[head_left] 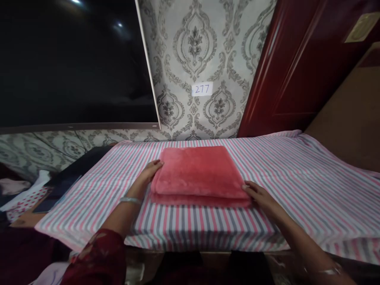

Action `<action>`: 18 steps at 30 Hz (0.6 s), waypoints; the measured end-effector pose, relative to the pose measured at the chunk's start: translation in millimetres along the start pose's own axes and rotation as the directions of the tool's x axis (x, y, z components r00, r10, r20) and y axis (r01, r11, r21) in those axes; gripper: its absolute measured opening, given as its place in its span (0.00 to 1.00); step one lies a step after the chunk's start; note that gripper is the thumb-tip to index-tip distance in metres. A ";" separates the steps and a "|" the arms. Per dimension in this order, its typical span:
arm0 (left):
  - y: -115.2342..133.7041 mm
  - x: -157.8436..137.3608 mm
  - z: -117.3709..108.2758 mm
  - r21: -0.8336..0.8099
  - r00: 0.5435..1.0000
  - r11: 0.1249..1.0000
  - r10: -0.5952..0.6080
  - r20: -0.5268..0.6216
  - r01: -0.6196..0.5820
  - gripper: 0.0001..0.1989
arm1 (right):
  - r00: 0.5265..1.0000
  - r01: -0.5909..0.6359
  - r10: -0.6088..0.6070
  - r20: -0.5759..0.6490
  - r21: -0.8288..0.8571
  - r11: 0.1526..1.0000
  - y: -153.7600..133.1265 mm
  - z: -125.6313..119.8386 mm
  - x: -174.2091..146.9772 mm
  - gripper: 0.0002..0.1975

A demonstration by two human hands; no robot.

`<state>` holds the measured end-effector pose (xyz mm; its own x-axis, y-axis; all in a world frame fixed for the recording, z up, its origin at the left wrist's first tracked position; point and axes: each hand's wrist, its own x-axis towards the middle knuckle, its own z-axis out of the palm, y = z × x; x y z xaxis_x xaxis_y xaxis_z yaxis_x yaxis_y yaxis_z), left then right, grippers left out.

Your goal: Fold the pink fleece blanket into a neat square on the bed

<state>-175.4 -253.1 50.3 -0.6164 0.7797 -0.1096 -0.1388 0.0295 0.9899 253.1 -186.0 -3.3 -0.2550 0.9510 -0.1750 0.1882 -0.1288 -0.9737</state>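
A coral-red plush blanket (pixel 198 172), folded into a thick flat rectangle, lies on a striped cloth (pixel 196 227) in front of me. The fold's layers show along its near edge. At its left side my left hand (pixel 151 171) grips the edge, fingers bent against the plush. My right hand (pixel 261 196) holds the near right corner, with fingertips on the top surface and the rest around the side. Some fingers of both hands are hidden by the blanket's edge.
Behind the cloth-covered table stands a patterned wall with a paper label (pixel 202 89). A large black television (pixel 74 67) hangs at left. A dark red door (pixel 285 79) and a brown cardboard panel (pixel 350 114) stand at right. Polka-dot fabric (pixel 26 202) lies at far left.
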 end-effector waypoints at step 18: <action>-53.0 -109.3 -16.5 0.248 0.932 0.903 0.362 0.000 -0.351 0.19 | 0.964 0.134 -0.206 -0.165 -0.368 0.920 -9.7 -1.9 18.7 0.19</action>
<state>-113.5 -350.2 8.4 -0.6251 0.7373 0.2563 0.2832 -0.0917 0.9547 248.3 -166.4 3.1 -0.1280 0.9902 0.0561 0.4882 0.1122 -0.8655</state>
